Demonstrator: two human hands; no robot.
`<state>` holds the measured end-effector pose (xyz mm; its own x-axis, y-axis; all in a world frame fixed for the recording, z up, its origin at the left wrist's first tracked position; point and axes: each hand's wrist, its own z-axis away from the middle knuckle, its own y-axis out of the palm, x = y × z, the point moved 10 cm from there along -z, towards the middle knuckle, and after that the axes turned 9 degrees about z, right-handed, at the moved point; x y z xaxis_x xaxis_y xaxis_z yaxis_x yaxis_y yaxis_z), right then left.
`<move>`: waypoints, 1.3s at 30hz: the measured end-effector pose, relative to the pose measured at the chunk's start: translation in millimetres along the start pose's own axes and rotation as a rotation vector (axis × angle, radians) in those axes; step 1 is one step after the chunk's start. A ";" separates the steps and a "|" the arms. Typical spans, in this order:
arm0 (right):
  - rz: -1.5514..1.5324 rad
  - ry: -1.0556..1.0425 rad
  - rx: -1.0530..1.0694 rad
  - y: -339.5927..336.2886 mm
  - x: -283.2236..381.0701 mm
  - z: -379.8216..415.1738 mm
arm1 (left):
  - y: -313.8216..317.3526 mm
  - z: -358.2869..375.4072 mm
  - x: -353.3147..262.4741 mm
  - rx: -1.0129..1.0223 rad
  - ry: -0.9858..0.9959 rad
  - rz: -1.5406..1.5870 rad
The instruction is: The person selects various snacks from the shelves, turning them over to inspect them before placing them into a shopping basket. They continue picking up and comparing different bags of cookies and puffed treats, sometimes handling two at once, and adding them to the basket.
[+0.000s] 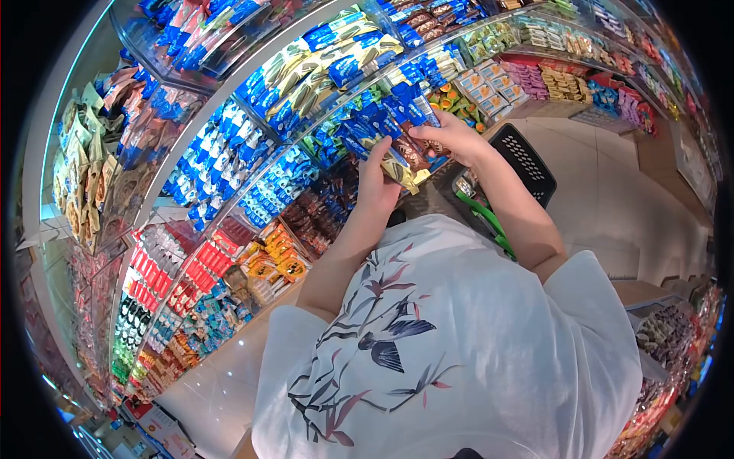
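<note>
In front of the shelves I hold several small wrapped snack packets out with both hands. My left hand (378,180) is closed around a blue-and-yellow snack packet (401,171) at the lower left of the bunch, its thumb on top. From the right, my right hand (456,139) grips a blue-and-brown snack packet (414,109), with the thumb pressed on its wrapper. The packets lie close together and overlap between the hands. Most of the fingers are hidden beneath them.
Clear-fronted shelves of blue-and-yellow packets (313,65) curve around ahead and to the left. Orange packets (277,256) and red packets (157,279) fill lower bins. Beside my right arm on the tiled floor (604,176) stands a black basket (527,157) with a green handle (488,216).
</note>
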<state>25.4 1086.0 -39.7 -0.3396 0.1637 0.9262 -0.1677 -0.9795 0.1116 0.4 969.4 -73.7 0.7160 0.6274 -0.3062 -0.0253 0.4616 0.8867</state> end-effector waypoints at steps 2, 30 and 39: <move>-0.013 0.003 -0.015 -1.7 -2.1 -0.7 | -5.6 -2.0 2.7 -0.008 -0.033 0.050; 0.217 -0.118 -0.108 3.9 27.1 30.5 | 15.5 10.8 20.1 0.042 -0.050 -0.024; -0.032 0.031 -0.066 -4.2 12.4 40.2 | 26.3 15.0 31.3 0.105 -0.160 0.026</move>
<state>59.2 1087.4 -14.2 -0.3609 0.1997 0.9110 -0.2397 -0.9638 0.1164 32.6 991.8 -54.8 0.8178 0.5270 -0.2312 0.0219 0.3729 0.9276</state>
